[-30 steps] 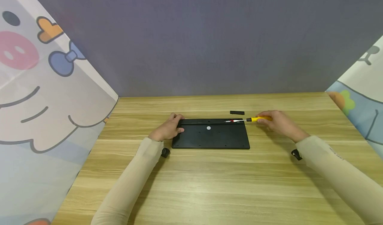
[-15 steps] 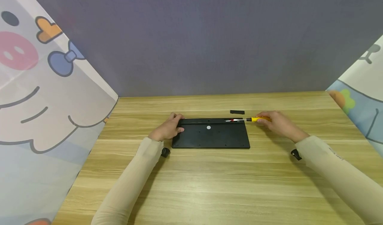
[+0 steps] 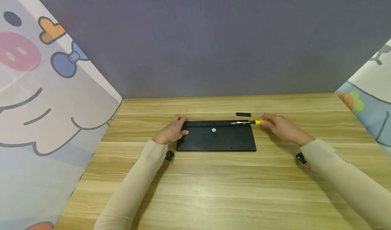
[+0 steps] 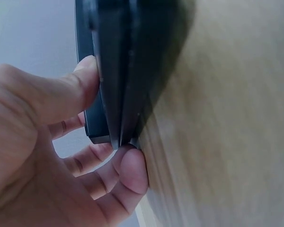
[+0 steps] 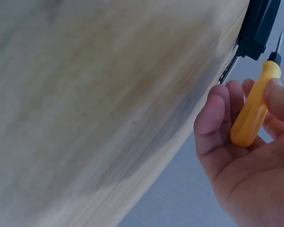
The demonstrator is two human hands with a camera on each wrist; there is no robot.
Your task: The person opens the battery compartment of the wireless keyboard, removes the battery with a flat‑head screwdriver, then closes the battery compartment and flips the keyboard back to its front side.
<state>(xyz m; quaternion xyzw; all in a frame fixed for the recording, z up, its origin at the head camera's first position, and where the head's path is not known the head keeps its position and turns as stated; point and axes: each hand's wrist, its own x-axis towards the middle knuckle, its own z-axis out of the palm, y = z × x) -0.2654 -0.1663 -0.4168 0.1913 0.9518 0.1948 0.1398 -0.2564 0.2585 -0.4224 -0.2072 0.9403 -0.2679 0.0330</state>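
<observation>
A black keyboard (image 3: 218, 140) lies face down on the table, screw holes and a round white sticker on its back. My left hand (image 3: 171, 130) grips its left end, thumb on the upturned back and fingers curled at the edge, as the left wrist view shows. My right hand (image 3: 282, 128) holds a screwdriver by its yellow handle (image 5: 256, 101). The screwdriver's shaft (image 3: 246, 122) reaches left over a slot near the keyboard's far right corner. Something red and silvery, perhaps a battery, shows there; its contact with the tip is too small to tell.
A small black cover strip (image 3: 243, 114) lies on the wooden table (image 3: 213, 189) just beyond the keyboard's far right corner. Behind the table stands a grey wall panel (image 3: 213, 43). Cartoon-printed panels (image 3: 55, 97) flank both sides.
The right hand and screwdriver have shifted slightly left, the shaft further over the slot. The left hand and keyboard stay put; the head view has drifted a little.
</observation>
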